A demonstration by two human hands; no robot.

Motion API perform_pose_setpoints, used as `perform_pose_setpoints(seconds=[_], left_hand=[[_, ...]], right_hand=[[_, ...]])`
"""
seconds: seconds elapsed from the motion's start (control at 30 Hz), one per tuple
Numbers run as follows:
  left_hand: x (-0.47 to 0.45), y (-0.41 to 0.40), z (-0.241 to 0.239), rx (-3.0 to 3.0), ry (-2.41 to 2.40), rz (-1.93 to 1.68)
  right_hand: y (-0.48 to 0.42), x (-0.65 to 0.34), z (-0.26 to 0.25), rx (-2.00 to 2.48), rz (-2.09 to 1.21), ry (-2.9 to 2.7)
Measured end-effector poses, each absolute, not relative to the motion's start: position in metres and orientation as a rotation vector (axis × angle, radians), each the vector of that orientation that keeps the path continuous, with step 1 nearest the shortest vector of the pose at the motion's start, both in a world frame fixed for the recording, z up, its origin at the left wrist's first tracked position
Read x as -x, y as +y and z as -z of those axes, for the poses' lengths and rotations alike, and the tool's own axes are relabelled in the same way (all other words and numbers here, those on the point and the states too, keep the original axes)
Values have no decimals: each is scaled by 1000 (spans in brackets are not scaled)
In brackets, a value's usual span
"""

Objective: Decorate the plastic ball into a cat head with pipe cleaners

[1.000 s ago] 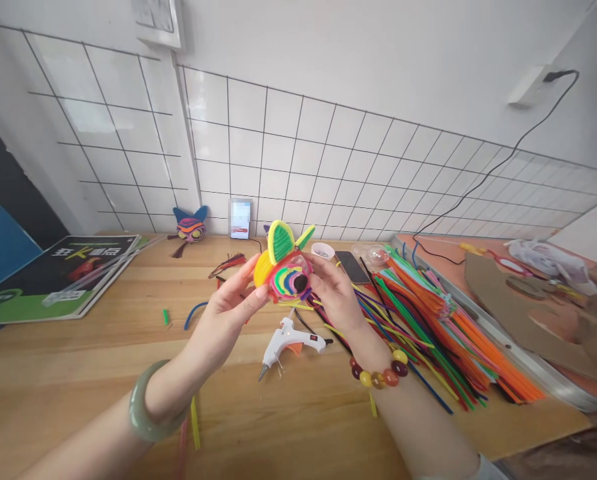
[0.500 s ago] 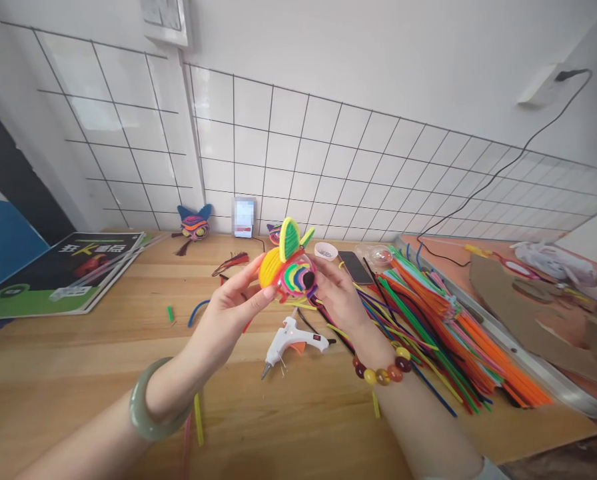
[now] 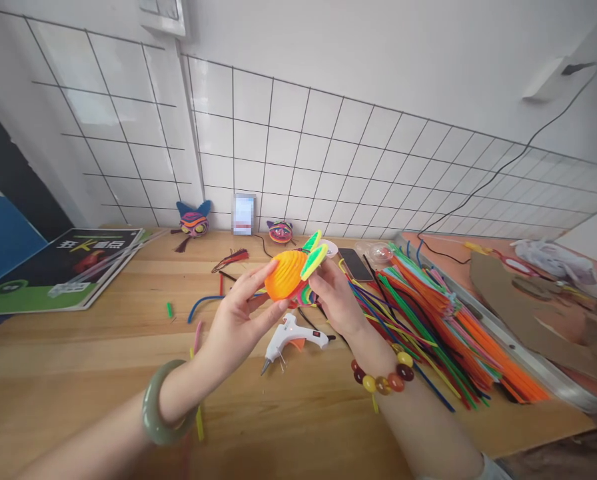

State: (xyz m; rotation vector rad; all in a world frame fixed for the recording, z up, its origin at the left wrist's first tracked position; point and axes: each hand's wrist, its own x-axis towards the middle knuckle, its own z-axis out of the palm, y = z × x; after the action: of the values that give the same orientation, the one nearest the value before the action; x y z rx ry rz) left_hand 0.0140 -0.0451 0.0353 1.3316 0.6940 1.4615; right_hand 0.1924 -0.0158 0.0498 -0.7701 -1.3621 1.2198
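Observation:
Between my hands, above the table, is a pipe-cleaner animal head (image 3: 284, 276) with a ribbed orange back and green ears edged in yellow. Its colourful face is turned down and away, mostly hidden. My left hand (image 3: 246, 307) grips the orange back from the left, thumb below and fingers above. From the right, my right hand (image 3: 337, 297) holds it beside the ears; some of its fingertips are hidden. Below the head a white hot glue gun (image 3: 293, 335) lies on the table, its nozzle toward the lower left.
Loose pipe cleaners (image 3: 443, 320) spread across the right side. Behind stand two finished heads, one blue-eared (image 3: 193, 219) and one smaller (image 3: 280, 231), plus a lit phone (image 3: 243, 214). A dark phone (image 3: 356, 265), a book (image 3: 63, 267) and cut cardboard (image 3: 518, 313) lie around.
The head has been tipped forward and turned, so its orange back now faces me and the face points down. Both hands still hold it. The glue gun stays put.

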Motion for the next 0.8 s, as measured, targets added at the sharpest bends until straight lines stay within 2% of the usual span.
perform_pose_setpoints(seconds=[0.8], left_hand=[[-11,-43,-36,-1327,667,-1457]], right_hand=[[-17,-188,-46,767,-1158,-1374]])
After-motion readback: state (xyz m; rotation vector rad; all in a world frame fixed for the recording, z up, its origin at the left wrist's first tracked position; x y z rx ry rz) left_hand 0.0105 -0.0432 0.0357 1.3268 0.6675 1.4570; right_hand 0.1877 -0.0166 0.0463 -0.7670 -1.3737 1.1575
